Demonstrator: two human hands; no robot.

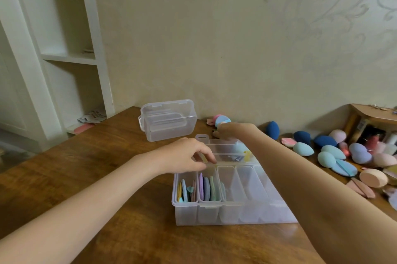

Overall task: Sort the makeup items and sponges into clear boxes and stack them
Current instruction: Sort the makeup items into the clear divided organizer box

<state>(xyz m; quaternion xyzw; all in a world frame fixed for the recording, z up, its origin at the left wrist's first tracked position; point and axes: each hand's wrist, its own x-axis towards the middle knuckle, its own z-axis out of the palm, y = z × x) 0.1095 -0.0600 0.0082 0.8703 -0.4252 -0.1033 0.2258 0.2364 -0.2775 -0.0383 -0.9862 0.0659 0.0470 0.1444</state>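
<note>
Left hand (187, 157) is laid on the far rim of the divided clear box (217, 205), fingers curled down over the edge where the open lid (223, 147) hinges; whether the rim is pinched or only touched cannot be told. Right hand (231, 131) is stretched past the lid toward the wall, fingers closed around a light blue round puff (223, 120), with a pink puff (216, 118) seen just behind it.

The divided clear box is set on the wooden table (107, 177) directly ahead. Flat puffs are stood on edge in its two leftmost compartments: yellow, blue and pink ones (185, 191) in the first, purple, grey-blue and green ones (207, 188) in the second. The remaining compartments to the right are partly hidden by the right forearm.

A second clear box (169, 120), lid closed, is placed further back near the wall, apart from the first.

To the right, a scatter of egg-shaped sponges (328, 152) in dark blue, teal, lavender and peach is spread over the table, together with flat pink puffs (361, 189). A small wooden rack (373, 117) holding bottles is seen at the far right. White shelving (71, 57) is seen at the left.
</note>
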